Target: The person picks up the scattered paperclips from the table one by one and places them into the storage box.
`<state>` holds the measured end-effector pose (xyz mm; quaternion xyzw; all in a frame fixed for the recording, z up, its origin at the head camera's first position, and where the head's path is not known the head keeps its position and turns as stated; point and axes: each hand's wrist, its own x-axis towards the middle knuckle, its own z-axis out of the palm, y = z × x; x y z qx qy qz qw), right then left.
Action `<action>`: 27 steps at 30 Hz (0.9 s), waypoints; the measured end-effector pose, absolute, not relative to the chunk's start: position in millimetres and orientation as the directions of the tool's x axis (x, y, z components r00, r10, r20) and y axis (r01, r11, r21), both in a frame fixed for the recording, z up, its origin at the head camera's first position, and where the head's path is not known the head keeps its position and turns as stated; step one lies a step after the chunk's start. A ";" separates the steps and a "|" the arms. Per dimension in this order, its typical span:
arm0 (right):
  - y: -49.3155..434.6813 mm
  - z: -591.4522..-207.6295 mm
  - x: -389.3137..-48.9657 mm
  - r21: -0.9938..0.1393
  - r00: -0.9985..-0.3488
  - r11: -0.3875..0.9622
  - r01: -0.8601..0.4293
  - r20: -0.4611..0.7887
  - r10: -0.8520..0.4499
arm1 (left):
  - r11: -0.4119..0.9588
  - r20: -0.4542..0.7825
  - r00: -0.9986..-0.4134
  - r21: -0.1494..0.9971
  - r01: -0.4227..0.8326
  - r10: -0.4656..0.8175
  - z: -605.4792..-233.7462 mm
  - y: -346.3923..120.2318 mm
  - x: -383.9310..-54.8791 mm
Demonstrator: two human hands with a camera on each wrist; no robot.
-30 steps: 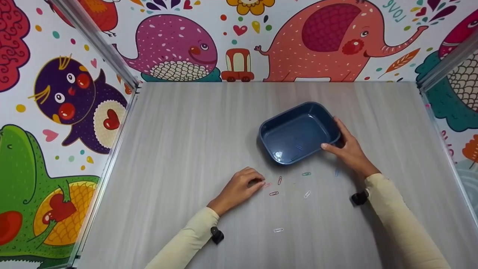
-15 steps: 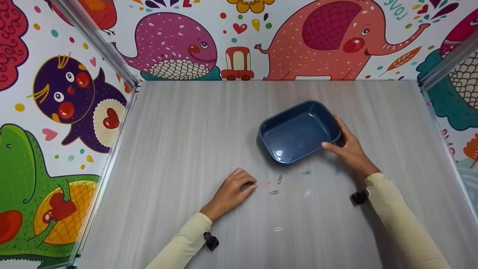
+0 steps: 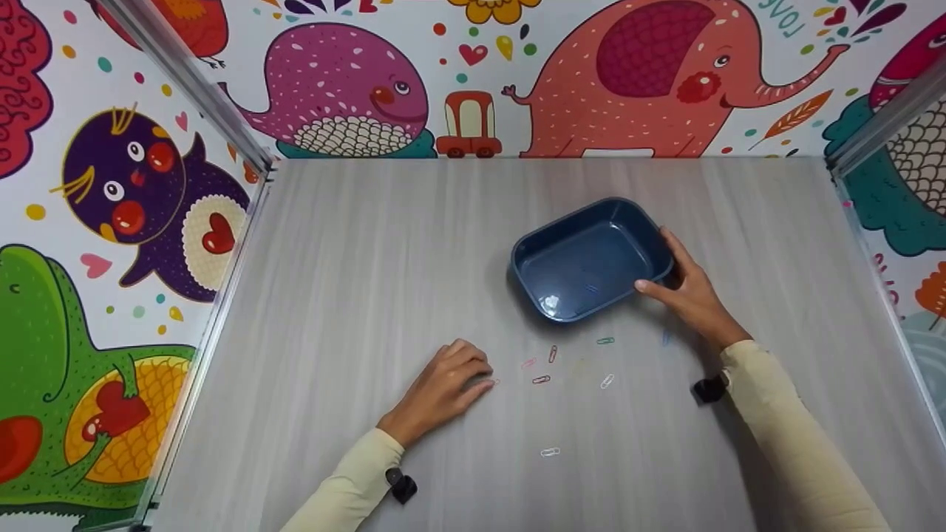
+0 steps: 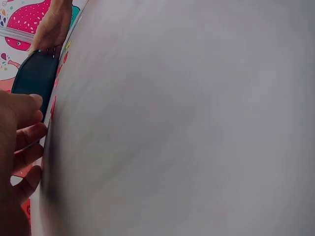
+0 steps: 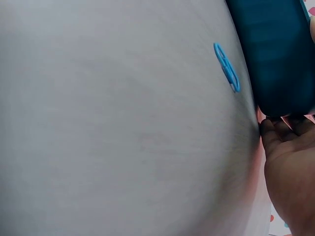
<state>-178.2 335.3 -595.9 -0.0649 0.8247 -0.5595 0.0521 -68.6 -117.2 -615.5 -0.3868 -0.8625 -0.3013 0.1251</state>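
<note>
My left hand (image 3: 441,384) is low over the table, its fingers loosely bent. A pink paper clip (image 3: 496,382) lies right at its fingertips; in the left wrist view the pink clip (image 4: 53,105) shows just past the thumb. My right hand (image 3: 693,292) grips the right end of a dark blue plastic tub (image 3: 517,273), thumb at the near rim and fingers around the far side. On the tub's floor is a small blue paper clip (image 3: 592,289). Below the tub, in the right wrist view, another blue paper clip (image 5: 227,68) lies on the table.
Several more clips are scattered before the tub: a pink clip (image 3: 529,363), red clips (image 3: 553,354), a green clip (image 3: 605,340) and a white clip (image 3: 607,381). Another white clip (image 3: 550,452) lies nearer me. Printed cartoon walls (image 3: 473,81) border the grey table (image 3: 355,281).
My left hand has drawn back left and toward me, away from the clip cluster, and a pink clip now shows at its fingertips. The right hand and tub have stayed in place.
</note>
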 end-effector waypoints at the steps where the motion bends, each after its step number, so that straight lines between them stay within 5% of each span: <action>1: 335.3 -596.2 -178.4 -0.927 -0.987 0.371 -0.048 -0.014 -0.162 | 0.522 0.446 -0.665 0.412 0.747 0.600 -615.4 -118.7 -68.0; 10: 335.0 -596.2 -180.1 -0.926 -0.986 0.376 -0.044 -0.019 -0.163 | 0.552 0.412 -0.637 0.319 0.770 0.651 -615.2 -124.5 -65.5; 27: 337.0 -597.1 -180.4 -0.927 -0.985 0.374 -0.038 -0.030 -0.173 | 0.521 0.447 -0.634 0.361 0.774 0.632 -616.7 -124.7 -65.8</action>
